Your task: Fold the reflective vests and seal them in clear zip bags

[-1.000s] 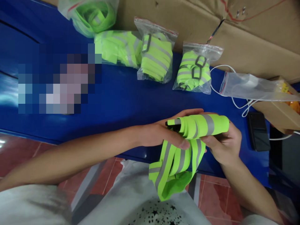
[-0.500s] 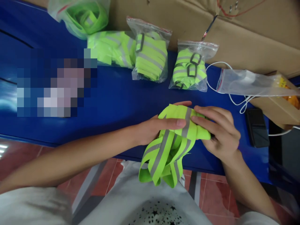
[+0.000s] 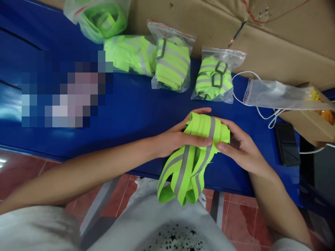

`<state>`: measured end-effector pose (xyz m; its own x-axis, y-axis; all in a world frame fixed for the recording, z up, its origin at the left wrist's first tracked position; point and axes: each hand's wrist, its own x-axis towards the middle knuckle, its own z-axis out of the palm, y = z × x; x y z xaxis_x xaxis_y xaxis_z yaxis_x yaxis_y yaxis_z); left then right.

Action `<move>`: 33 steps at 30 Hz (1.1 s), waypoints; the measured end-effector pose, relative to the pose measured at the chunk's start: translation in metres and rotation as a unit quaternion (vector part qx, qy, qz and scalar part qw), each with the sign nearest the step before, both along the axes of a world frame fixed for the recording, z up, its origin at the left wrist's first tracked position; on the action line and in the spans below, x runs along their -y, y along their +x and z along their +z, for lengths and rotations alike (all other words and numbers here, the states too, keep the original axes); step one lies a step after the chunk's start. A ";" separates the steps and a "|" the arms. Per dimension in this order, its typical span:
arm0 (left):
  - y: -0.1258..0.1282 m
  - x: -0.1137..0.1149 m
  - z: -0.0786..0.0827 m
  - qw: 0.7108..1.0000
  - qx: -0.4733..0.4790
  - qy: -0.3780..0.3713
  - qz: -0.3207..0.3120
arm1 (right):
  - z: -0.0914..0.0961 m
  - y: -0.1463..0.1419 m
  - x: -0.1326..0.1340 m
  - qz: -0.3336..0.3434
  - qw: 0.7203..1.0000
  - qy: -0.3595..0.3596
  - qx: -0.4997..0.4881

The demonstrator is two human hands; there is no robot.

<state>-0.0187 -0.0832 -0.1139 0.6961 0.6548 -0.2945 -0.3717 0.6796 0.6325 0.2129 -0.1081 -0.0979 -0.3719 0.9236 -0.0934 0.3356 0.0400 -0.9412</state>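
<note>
Between my hands is a folded reflective strap (image 3: 200, 127), neon yellow-green with a grey stripe along it. Several loose loops of it hang down past the table's front edge. My left hand (image 3: 180, 139) is closed on the bundle's left side, its thumb lying across the front and its other fingers behind. My right hand (image 3: 239, 148) grips the right end, thumb in front; its fingers are mostly hidden behind the strap. Both hands are just above the blue table (image 3: 125, 108).
Along the back lie zip bags of similar straps: one coiled (image 3: 102, 21), one flat (image 3: 131, 54), and two with dark buckles (image 3: 172, 62), (image 3: 214, 78). On the right are a clear bag (image 3: 277, 94), a white cable (image 3: 258, 108), a black phone (image 3: 287, 144) and a cardboard box (image 3: 309, 122).
My right hand has turned, going from fingers over the front of the bundle to thumb in front and fingers behind. The view has shifted slightly.
</note>
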 end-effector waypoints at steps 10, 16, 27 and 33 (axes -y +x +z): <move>0.000 -0.001 -0.003 0.991 -0.023 0.130 -0.020 | -0.011 -0.009 0.009 -0.097 0.976 0.172 0.087; 0.001 0.002 0.003 0.996 -0.012 0.081 -0.017 | -0.004 -0.008 0.017 -0.074 0.891 0.417 0.161; 0.012 0.004 -0.012 0.987 -0.037 0.152 -0.037 | -0.016 -0.010 0.013 -0.188 0.953 0.234 0.047; 0.006 0.004 -0.007 0.991 -0.052 0.126 -0.008 | -0.010 -0.016 0.021 -0.106 0.908 0.396 0.085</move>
